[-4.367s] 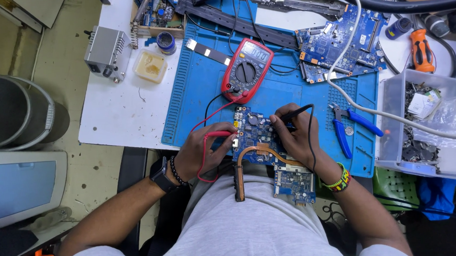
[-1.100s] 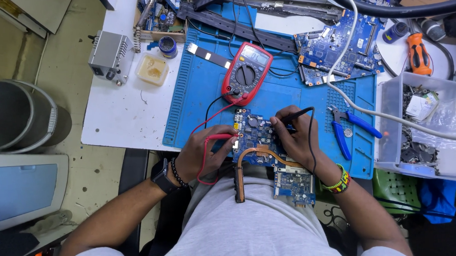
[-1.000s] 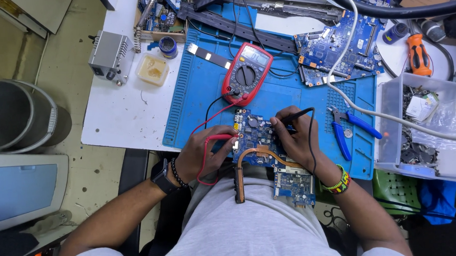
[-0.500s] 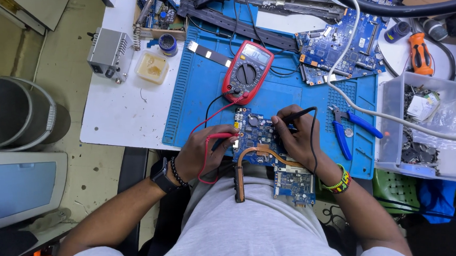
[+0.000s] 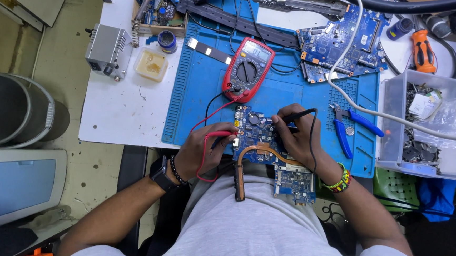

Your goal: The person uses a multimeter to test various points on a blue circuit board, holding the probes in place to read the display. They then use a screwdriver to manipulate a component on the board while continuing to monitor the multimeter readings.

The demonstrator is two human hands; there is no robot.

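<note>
We have the blue circuit board (image 5: 257, 134) at the near edge of the blue work mat (image 5: 200, 98), just below the red multimeter (image 5: 247, 69), its lower end overhanging toward our lap with a copper heat pipe (image 5: 256, 151) curving across it. Our left hand (image 5: 203, 150) grips the red probe (image 5: 219, 135) at the board's left edge, and our right hand (image 5: 297, 139) pinches the black probe (image 5: 293, 117) onto its right side. To probe well, we judge both tips should stay steady on their 2 points while we glance up at the meter's display.
</note>
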